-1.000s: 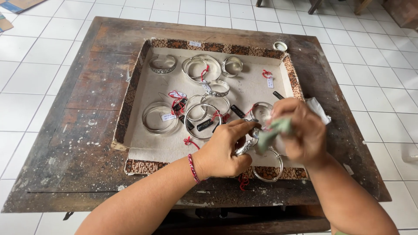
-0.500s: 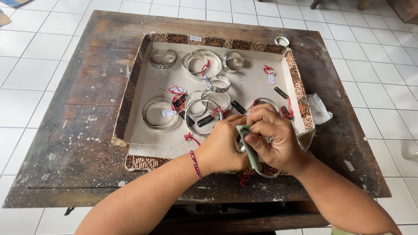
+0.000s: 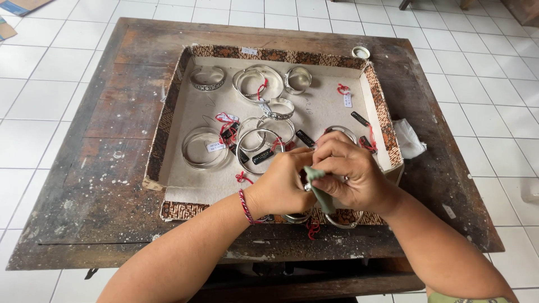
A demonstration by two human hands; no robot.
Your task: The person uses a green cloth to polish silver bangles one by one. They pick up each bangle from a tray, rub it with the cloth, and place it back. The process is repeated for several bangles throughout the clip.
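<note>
Both hands are bunched together over the near edge of the tray. The right hand [image 3: 351, 177] has its fingers closed on a small green cloth [image 3: 321, 193], pressing it against a silver bangle [image 3: 306, 186] that the left hand [image 3: 282, 185] pinches tight from the other side. Only a sliver of that bangle shows between the fingers, and more silver loops [image 3: 342, 220] hang below the hands with a red string tag.

Looks to me like the rubbing stage of a polish, cloth on metal. I'd guess the next bit calls for turning the band a little in the left-hand grip so a fresh patch meets the cloth (easy to lose hold of smooth metal).

The shallow tray [image 3: 168, 115] has patterned brown sides and a plain pale floor. Lying in it are more silver bangles [image 3: 205, 147], some smooth and thin, one wide cuff [image 3: 208, 78] with engraved-looking texture, most with red-string tags. It sits on a scuffed, paint-flecked wooden table [image 3: 95, 185]. A crumpled white rag [image 3: 409, 139] lies just beside the tray.
</note>
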